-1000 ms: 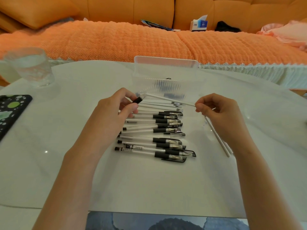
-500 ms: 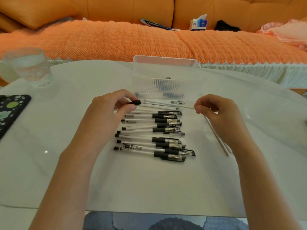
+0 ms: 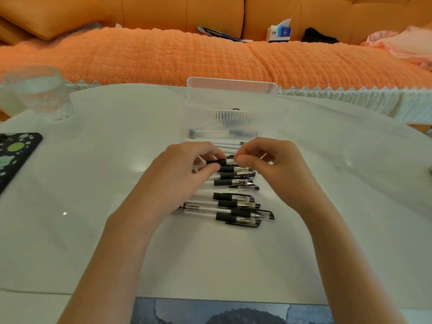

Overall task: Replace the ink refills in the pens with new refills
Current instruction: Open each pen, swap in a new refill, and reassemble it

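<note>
My left hand pinches a clear pen barrel with a black grip, held level above the table. My right hand meets it at the barrel's right end, fingertips closed on the refill end, which they mostly hide. Below the hands lies a row of several clear pens with black grips on the white table. Loose white refills lie just beyond the hands, in front of a clear plastic box.
A glass of water stands at the far left. A dark patterned phone case lies at the left edge. An orange sofa with a tissue pack runs behind the table. A dark picture shows at the near edge.
My right hand has moved left toward my left hand, and the long refill that spanned between them no longer shows outside the barrel. The two hands now almost touch.
</note>
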Tool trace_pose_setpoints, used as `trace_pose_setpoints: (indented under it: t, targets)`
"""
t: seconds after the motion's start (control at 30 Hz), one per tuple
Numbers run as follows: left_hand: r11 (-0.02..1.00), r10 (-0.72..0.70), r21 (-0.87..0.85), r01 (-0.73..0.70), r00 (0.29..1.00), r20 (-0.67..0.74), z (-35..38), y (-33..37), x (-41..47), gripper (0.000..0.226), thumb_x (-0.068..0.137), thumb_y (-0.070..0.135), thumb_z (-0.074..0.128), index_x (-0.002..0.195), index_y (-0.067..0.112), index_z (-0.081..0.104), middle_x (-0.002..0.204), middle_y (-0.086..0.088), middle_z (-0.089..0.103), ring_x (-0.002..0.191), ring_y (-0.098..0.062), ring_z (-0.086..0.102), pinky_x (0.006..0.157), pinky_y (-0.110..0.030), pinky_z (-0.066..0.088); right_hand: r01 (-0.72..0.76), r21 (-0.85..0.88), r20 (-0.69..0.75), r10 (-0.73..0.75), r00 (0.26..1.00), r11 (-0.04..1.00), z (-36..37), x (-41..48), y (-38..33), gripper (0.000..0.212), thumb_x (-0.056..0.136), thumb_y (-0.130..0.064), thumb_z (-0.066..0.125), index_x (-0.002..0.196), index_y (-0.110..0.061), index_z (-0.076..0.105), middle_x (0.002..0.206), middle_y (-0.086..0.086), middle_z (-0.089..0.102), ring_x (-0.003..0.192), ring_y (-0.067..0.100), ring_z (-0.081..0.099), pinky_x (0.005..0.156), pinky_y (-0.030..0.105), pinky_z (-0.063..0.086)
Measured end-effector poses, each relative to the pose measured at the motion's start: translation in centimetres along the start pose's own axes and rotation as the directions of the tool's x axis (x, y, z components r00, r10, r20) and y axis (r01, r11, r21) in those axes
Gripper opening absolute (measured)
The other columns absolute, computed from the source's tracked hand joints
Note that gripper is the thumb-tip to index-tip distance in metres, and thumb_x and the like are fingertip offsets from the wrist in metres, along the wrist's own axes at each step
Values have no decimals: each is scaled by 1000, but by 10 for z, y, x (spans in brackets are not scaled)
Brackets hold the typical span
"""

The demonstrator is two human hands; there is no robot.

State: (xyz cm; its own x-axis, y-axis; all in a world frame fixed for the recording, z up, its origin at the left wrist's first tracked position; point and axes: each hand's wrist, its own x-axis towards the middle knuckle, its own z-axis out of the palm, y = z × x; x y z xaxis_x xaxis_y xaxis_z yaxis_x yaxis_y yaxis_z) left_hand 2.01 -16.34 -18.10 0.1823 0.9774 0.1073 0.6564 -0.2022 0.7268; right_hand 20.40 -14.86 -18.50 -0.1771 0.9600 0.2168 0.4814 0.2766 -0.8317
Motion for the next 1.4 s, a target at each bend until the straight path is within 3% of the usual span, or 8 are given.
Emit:
trace_pose_setpoints:
  t: [0.13, 0.27, 0.43, 0.83, 1.07, 1.23, 1.4]
  targets:
    - [998, 42, 44, -43, 999, 15, 6, 4, 0, 11, 85, 40, 63, 96, 42, 63, 84, 22, 61, 84, 1, 58, 73, -20, 45, -6, 87, 56, 1, 998, 996, 5, -1, -4, 7, 83, -10, 68, 82, -17, 71, 68, -11, 66, 62, -3, 57, 62, 8, 42]
    - [998, 56, 10, -56, 998, -19, 5, 6, 1, 12, 80, 48, 61, 87, 37, 64, 75, 19, 64, 73, 0, 59, 67, -21, 44, -33, 154, 55, 24, 998, 988, 4, -2, -3, 6, 82, -16, 71, 87, -16, 69, 74, -2, 70, 66, 4, 61, 64, 16, 48]
    - [994, 70, 91, -68, 997, -22, 4, 7, -1, 7, 84, 42, 61, 89, 37, 64, 79, 19, 63, 77, 0, 59, 66, -19, 43, -65, 53, 116, 59, 992, 996, 4, -2, -1, 12, 85, -30, 65, 78, -22, 69, 64, -11, 65, 57, 0, 53, 58, 13, 41]
    - [995, 56, 78, -58, 998, 23, 5, 9, -1, 6, 87, 42, 58, 86, 39, 62, 69, 16, 66, 60, 5, 52, 53, -18, 30, -21, 22, 81, 19, 997, 1000, 0, -5, -4, 6, 81, -23, 71, 75, -23, 71, 69, -7, 69, 63, 0, 57, 62, 11, 44]
    - [998, 51, 30, -51, 999, 6, 4, 12, -1, 8, 88, 40, 56, 83, 37, 61, 65, 16, 65, 60, 3, 53, 55, -22, 31, 33, 38, 54, -35, 998, 999, -2, -6, -5, 3, 80, -18, 71, 78, -20, 72, 70, -7, 70, 67, 6, 62, 68, 23, 51]
    - [1000, 13, 24, -13, 1000, -14, -4, 4, -1, 12, 89, 38, 55, 79, 35, 60, 67, 16, 66, 54, -2, 51, 58, -24, 35, 32, 31, -51, -30, 998, 999, -14, -6, 1, 9, 77, -11, 74, 75, -19, 71, 72, -10, 70, 64, 1, 59, 67, 14, 46]
    - [1000, -7, 10, 8, 998, -69, -7, -2, -1, 9, 89, 39, 57, 81, 35, 59, 71, 16, 66, 70, -5, 60, 65, -28, 46, -106, -192, -113, 86, 990, 976, -36, -8, 18, 10, 75, -11, 75, 75, -20, 71, 59, -23, 58, 54, -1, 44, 56, 9, 35]
